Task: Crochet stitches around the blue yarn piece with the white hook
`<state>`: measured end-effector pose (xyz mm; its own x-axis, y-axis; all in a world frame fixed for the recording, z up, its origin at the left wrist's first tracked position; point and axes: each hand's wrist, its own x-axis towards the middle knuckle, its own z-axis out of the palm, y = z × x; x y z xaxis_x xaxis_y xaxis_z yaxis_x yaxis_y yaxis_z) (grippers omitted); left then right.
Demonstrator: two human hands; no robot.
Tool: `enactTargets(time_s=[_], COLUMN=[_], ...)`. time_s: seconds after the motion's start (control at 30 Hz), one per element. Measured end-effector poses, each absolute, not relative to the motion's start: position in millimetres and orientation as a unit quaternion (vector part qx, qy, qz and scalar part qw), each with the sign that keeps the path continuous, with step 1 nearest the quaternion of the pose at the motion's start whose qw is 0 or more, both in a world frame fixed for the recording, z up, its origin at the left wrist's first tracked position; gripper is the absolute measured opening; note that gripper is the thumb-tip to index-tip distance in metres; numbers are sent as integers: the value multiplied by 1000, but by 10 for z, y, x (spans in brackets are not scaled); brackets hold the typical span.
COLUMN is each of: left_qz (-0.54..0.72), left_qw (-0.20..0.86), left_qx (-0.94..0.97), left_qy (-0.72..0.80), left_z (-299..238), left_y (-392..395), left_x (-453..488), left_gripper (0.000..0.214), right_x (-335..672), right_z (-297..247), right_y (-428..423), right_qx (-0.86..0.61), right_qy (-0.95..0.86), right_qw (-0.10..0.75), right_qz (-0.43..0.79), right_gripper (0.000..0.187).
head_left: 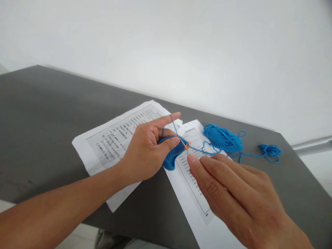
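A dark grey table point(38, 121) is stretching below a plain white wall, its left half lying bare and its far edge running diagonally down to the right. A printed sheet point(109, 141) is lying left of centre, and the left hand point(146, 152) is resting over its right end, thumb and curled fingers pinching a small blue knitted piece point(173, 156) while the index finger is pointing straight out with a yarn strand point(173, 125) running over it. A thin needle point(183, 143) is poking out just past the thumb tip, an orange ring point(188, 144) sitting at its end. The right hand point(233, 186) is lying flat over a second sheet point(192, 193), fingers straight, close together and holding nothing, the index fingertip just below the ring. Behind it a blue yarn ball point(223, 138) is lying, and a small yarn tangle point(271, 151) is sitting near the table's right corner. The print is too small to read, and most of the needle is hiding inside the knitting
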<state>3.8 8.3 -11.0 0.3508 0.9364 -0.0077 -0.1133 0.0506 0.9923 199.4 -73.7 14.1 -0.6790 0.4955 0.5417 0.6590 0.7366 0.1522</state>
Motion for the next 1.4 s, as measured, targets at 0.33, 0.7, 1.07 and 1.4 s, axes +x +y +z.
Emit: enactTargets(time_s=[0.33,0.7,1.07,1.4], left_qz=[383,417,455,473], left_qw=[607,625,585,630], left_qx=[592,562,539,479], left_qy=[366,345,400,387], left_z=[-137,-75,-46,-82], left_y=[93,48,-99,-91], left_x=[4,15,100,149], left_gripper=[63,61,49,50], right_x=[2292,2097,1775,1776], right_z=[102,-127,-225,-243], right_y=[-738,-497,-624,-652], right_qx=[-392,-394,-464,-469], right_qy=[-849,-476,-670,-705], right_qw=[344,579,571,532], right_qz=[-87,531,95,20], right_gripper=[24,21,24,27])
